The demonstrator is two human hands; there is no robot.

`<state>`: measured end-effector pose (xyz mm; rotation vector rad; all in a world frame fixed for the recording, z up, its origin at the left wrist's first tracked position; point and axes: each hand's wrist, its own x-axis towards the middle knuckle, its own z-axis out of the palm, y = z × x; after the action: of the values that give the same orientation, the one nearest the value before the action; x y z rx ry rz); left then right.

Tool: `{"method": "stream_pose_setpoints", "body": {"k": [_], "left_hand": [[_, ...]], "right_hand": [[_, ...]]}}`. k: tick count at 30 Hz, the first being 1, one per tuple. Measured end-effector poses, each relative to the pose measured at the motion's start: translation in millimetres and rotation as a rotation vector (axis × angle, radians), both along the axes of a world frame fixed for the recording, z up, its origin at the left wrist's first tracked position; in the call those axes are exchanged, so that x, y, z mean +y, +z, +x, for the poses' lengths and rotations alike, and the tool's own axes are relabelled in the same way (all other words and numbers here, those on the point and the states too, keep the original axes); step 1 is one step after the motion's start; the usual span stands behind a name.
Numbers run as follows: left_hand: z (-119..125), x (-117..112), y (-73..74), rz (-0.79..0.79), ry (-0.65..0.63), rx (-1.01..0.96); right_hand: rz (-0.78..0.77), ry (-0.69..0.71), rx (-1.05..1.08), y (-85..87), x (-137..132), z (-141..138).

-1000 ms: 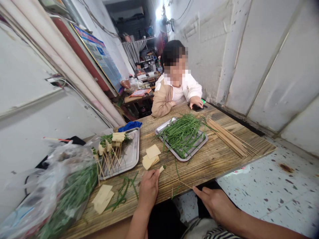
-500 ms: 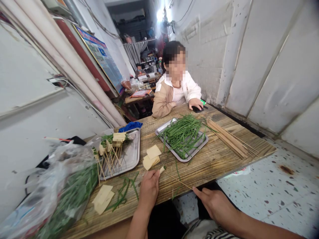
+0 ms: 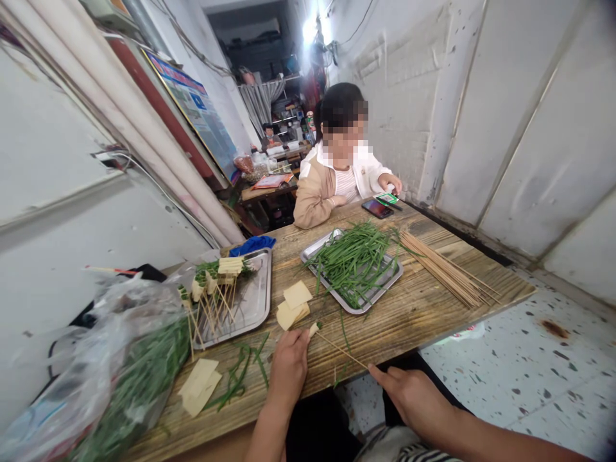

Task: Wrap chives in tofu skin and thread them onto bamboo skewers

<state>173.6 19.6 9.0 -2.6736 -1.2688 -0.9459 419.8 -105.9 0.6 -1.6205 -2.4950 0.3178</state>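
We are making out no readable text; the wall poster (image 3: 192, 106) and green-edged card (image 3: 387, 199) are appearing blurred.

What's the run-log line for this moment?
left hand: holding tofu-skin roll; right hand: at end of bamboo skewer; skewer: runs to roll; chives: heaped on metal tray

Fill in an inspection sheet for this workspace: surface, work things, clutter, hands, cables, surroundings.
Surface: wooden table, with stalk scraps lying on it.
Work things: green stalks heaped on the right tray; skewered rolls on the left tray; pale sheets in two piles; bundle of sticks at right.
Clutter: plastic bag of greens, blue cloth, phone.
Hands: left hand grips a small roll on a thin stick; right hand touches the stick's other end.
Cables: white cable on the left wall.
Surroundings: another person sits across the table; speckled floor at right.
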Motion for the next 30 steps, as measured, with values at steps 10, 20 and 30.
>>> {"method": "stream_pose_setpoints", "body": {"k": [10,20,30], "left_hand": [[0,0,2.4,-0.038,-0.003,0.003],[0,1,0.8,-0.032,-0.002,0.011],[4,-5,0.8,0.034,0.047,0.041]], "right_hand": [[0.129,0.009,-0.070,4.9,12,-4],[0.094,0.058,-0.155,30.0,35,-26],[0.067,0.017,-0.171,43.8,50,-36]]}}
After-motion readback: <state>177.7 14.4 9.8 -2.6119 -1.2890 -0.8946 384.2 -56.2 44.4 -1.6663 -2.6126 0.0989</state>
